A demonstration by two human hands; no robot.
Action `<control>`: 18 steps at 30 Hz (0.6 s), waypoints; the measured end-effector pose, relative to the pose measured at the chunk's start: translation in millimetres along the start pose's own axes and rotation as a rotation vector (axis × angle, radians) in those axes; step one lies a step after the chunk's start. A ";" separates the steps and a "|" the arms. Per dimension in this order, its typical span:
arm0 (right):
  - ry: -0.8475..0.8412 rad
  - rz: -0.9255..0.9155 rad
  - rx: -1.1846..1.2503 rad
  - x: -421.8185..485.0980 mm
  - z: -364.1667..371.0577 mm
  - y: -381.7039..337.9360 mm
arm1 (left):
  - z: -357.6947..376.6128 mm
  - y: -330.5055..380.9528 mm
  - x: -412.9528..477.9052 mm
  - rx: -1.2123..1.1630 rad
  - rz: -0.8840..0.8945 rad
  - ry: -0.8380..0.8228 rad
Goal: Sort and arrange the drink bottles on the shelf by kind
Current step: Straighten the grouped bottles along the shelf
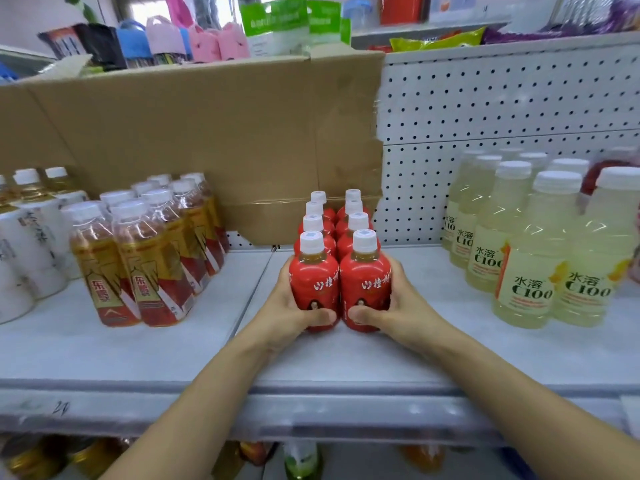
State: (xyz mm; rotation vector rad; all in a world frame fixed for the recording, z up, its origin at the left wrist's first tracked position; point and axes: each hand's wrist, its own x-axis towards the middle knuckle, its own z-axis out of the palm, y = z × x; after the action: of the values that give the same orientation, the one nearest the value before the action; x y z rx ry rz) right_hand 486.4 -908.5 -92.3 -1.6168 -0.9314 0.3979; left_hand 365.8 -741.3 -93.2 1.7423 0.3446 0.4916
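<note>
Both hands are closed on bottles in the middle of the shelf (173, 341). The left hand (287, 313) is curled round the front left red bottle (313, 282), with the thumb laid across the lower label. The right hand (391, 306) is curled round the front right red bottle (365, 282) in the same way. These two bottles are held upright, touching each other, low at the shelf surface.

At the far left, white-labelled bottles (27, 244) are seen, partly cut off by the edge. Just beside them, gold-and-red bottles (145, 265) are packed in close rows. In the middle, behind the two gripped ones, more red bottles (356, 226) are lined up in two rows that reach back to a cardboard sheet (207, 133) propped at the rear. Well apart to the right, pale yellow bottles (526, 271) are grouped in front of a white pegboard (502, 109). A blurred red-labelled bottle (602, 174) is seen among them at the far right.
</note>
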 end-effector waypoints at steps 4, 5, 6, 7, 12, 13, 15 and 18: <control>0.154 -0.005 -0.144 -7.7 1.2 -6.0 | 4.4 -1.0 -4.7 0.185 0.044 0.136; 0.166 0.002 -0.148 -8.6 1.2 -7.3 | 4.6 -0.8 -5.3 0.213 0.049 0.161; 0.167 0.012 -0.144 -9.5 1.0 -8.5 | 4.1 -0.6 -5.5 0.216 0.049 0.162; 0.164 0.018 -0.137 -10.0 1.0 -9.3 | 1.9 -0.2 -5.7 0.197 0.035 0.146; 0.174 0.016 -0.132 -14.0 0.6 -12.3 | -12.8 7.7 -9.5 0.196 -0.012 0.041; 0.186 0.010 -0.147 -14.8 1.0 -12.1 | -11.0 10.3 -10.5 0.249 0.007 0.081; 0.212 0.005 -0.184 -15.0 2.2 -12.1 | -6.4 14.4 -10.2 0.277 0.043 0.162; 0.226 0.011 -0.205 -14.4 2.1 -11.9 | -3.9 16.4 -8.5 0.223 0.039 0.157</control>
State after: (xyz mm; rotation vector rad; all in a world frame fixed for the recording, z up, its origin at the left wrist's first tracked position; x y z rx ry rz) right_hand 471.7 -917.7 -85.1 -1.8116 -0.8120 0.1253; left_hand 355.9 -745.8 -77.8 1.9334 0.4937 0.6401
